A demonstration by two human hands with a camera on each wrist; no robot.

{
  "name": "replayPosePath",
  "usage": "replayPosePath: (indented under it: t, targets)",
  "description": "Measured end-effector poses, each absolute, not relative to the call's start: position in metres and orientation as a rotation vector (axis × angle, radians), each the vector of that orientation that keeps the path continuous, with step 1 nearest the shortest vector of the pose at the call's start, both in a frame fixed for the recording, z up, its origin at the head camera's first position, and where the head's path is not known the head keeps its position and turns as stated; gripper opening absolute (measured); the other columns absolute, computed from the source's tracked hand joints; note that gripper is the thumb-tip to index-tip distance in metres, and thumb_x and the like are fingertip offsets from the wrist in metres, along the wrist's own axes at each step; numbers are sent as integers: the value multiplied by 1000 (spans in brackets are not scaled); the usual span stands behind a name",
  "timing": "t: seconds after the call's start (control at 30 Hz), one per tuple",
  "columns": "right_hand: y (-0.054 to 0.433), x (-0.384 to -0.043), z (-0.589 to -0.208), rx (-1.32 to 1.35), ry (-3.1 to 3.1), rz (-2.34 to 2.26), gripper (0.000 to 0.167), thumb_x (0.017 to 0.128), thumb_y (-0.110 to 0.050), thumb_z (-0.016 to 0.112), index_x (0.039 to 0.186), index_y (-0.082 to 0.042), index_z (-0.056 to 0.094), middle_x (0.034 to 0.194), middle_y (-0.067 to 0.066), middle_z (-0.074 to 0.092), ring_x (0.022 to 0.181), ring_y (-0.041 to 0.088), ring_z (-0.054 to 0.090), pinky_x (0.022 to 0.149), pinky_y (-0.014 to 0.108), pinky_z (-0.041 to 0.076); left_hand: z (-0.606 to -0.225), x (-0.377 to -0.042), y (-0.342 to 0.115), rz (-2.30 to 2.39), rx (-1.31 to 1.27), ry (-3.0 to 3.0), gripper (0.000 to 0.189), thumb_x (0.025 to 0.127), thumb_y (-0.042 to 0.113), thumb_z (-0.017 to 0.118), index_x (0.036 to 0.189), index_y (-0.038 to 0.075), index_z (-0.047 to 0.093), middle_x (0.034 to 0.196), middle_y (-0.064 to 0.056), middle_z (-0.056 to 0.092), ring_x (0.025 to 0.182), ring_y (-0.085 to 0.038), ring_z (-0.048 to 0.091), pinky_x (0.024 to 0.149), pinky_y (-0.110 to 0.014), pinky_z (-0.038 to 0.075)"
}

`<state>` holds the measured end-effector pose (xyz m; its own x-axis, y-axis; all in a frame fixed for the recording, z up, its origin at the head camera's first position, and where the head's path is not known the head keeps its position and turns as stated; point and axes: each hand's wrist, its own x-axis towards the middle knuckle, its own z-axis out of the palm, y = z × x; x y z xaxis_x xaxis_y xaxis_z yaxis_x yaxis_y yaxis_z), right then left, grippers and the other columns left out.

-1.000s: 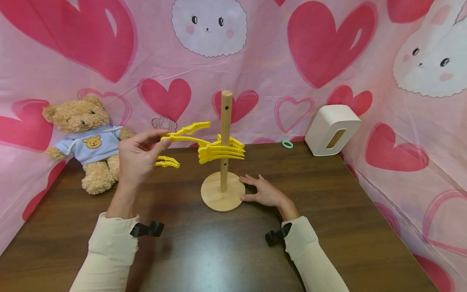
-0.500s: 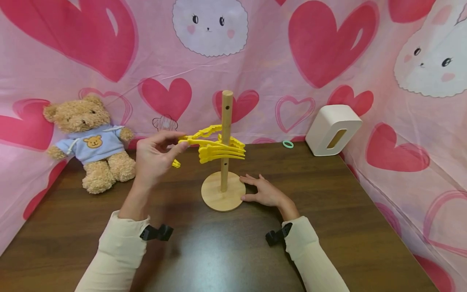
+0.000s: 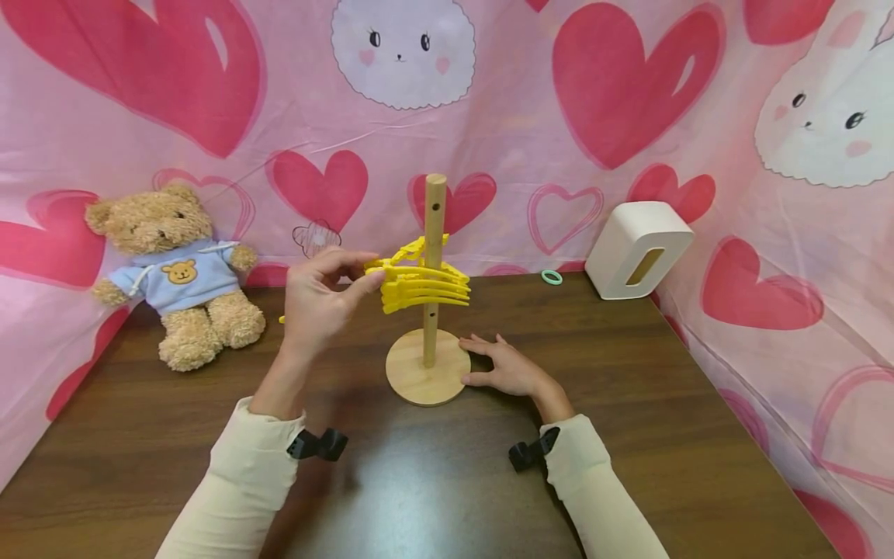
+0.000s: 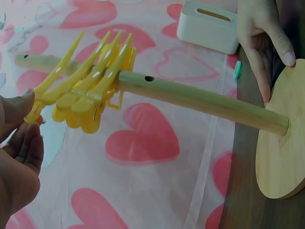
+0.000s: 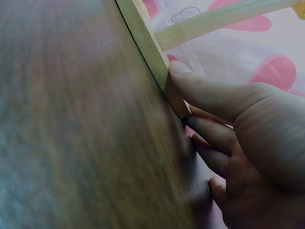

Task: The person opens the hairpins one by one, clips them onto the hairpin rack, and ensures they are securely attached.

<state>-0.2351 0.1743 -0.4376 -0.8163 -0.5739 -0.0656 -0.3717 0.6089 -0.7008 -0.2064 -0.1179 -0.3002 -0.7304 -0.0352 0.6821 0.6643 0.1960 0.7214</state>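
My left hand (image 3: pixel 317 299) pinches a yellow hair clip (image 4: pixel 57 71) by its handle end, between thumb and fingers. That clip's spread prongs reach either side of the wooden post (image 3: pixel 433 221). Just below it, several matching yellow hair clips (image 3: pixel 426 293) sit stacked across the post, their handles pointing left. The post rises upright from a round wooden base (image 3: pixel 419 384). My right hand (image 3: pixel 513 369) rests at the base's right rim, with thumb and fingertips touching the edge and the fingers fairly straight. Seen from the right wrist, the thumb (image 5: pixel 205 90) lies against the rim.
A teddy bear (image 3: pixel 178 272) in a blue top leans at the back left. A white box with a slot (image 3: pixel 635 248) stands at the back right, near a mint-green ring (image 3: pixel 551 277). Behind my left hand, a small yellow tip (image 3: pixel 282 319) shows on the table (image 3: pixel 433 481).
My left hand has moved right, carrying the hair clip from left of the post until its prongs straddle the post above the stacked clips. My right hand has stayed at the base.
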Motion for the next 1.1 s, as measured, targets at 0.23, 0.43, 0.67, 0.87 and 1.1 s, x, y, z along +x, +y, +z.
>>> replayPosePath:
  t: [0.23,0.43,0.67,0.87,1.1]
  targets:
    - [174,-237,-437,-805,2555,-1018,70,93,-28,75,151,-3,46,155,12,44,150,27,28,122,53,0,-300,-208,-113,-1574,-616,-1914,22,77,-10,83,97,-6,78,76,-5,64,69,-14,54,61,-19,47]
    - [175,-238,-437,-823,2565,-1007,70,93,-27,75,151,-2,46,155,12,44,150,26,28,122,53,0,-300,-208,-113,-1548,-608,-1959,23,77,-9,83,99,-5,78,75,-8,60,70,-15,52,59,-19,43]
    - [175,-238,-438,-828,2564,-1007,70,93,-27,76,151,-2,46,155,13,45,150,27,28,122,53,0,-298,-209,-112,-1554,-586,-2013,22,79,-8,82,100,-5,78,77,-8,61,71,-14,52,61,-19,45]
    - [175,-238,-441,-820,2561,-1013,70,93,-28,76,151,-1,46,155,13,45,150,27,28,122,53,0,-297,-209,-110,-1585,-585,-2044,20,80,-7,81,100,-5,78,79,-9,60,73,-14,53,64,-20,47]
    - [174,-238,-440,-808,2558,-1015,70,93,-28,76,151,-2,46,155,12,44,150,26,28,122,53,0,-296,-208,-110,-1596,-594,-2075,22,82,-7,80,103,-5,77,81,-12,61,76,-15,53,69,-19,48]
